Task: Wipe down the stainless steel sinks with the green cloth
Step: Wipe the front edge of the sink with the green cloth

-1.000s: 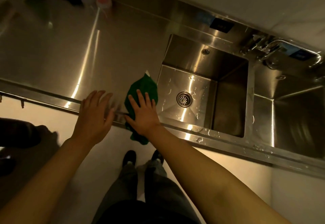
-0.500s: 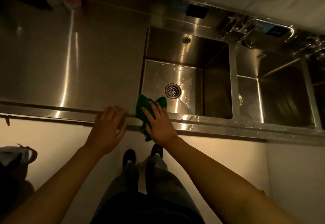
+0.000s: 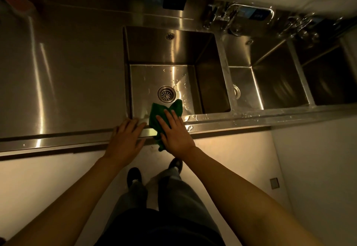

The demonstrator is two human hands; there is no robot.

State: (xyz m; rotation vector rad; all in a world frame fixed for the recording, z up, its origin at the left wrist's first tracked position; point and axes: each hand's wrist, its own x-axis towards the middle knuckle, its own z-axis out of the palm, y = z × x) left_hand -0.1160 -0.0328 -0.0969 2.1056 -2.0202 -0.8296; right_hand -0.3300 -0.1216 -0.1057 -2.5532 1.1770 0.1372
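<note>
The green cloth (image 3: 161,113) is draped over the front rim of the left stainless steel sink (image 3: 170,56), part hanging down the front edge. My right hand (image 3: 174,132) lies flat on the cloth, fingers spread, pressing it to the rim. Beside it, my left hand (image 3: 127,139) rests flat on the counter's front edge, holding nothing. The sink floor is wet around the round drain (image 3: 166,94). A middle sink (image 3: 270,75) and a third sink (image 3: 332,79) lie to the right.
A wide steel counter (image 3: 61,72) stretches to the left. Taps and pipes (image 3: 231,18) stand behind the sinks against the wall. Water drops lie on the front ledge (image 3: 241,118). My legs and shoes (image 3: 135,176) are on the floor below.
The cloth and my right hand have slid right along the front edge, from the counter beside the sink onto the sink's front rim. My left hand followed along the edge.
</note>
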